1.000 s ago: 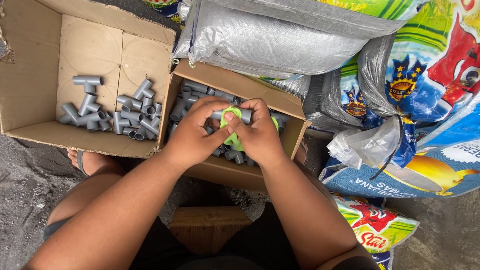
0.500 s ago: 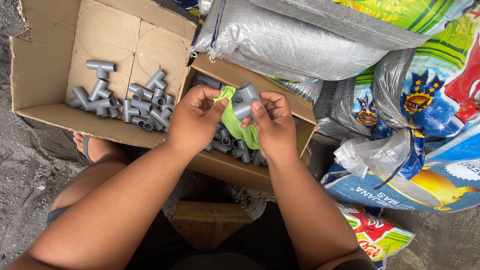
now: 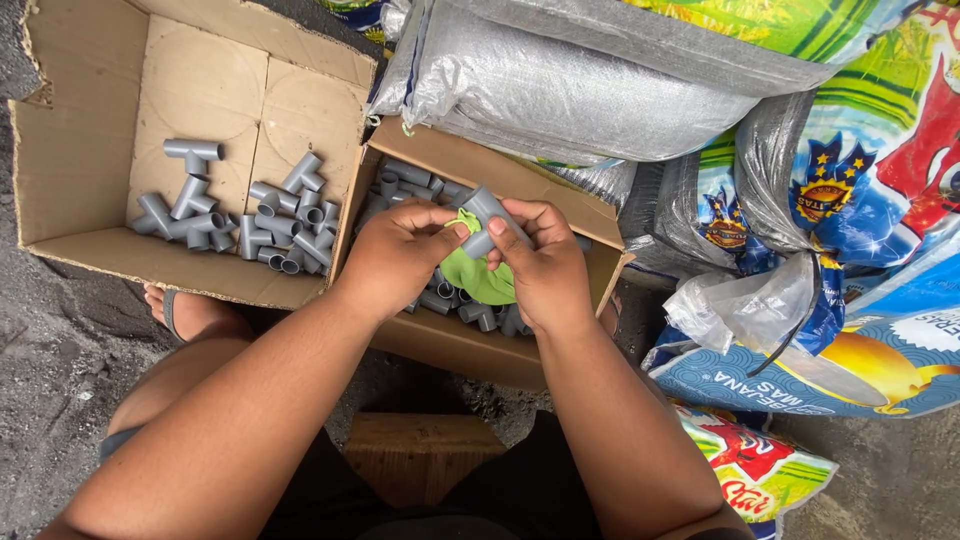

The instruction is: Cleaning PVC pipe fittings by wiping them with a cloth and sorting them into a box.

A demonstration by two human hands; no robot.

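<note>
Head view | your right hand [image 3: 540, 265] pinches grey PVC tee fitting [image 3: 485, 220] | left hand [image 3: 395, 255] fingers closed on green cloth [image 3: 478, 275] | rotate fitting, wipe every socket.

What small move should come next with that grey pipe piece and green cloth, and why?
Probably a wipe along the grey tee fitting with the green cloth. The right hand holds the fitting above the smaller cardboard box, and the left hand pinches the cloth against it.
</note>
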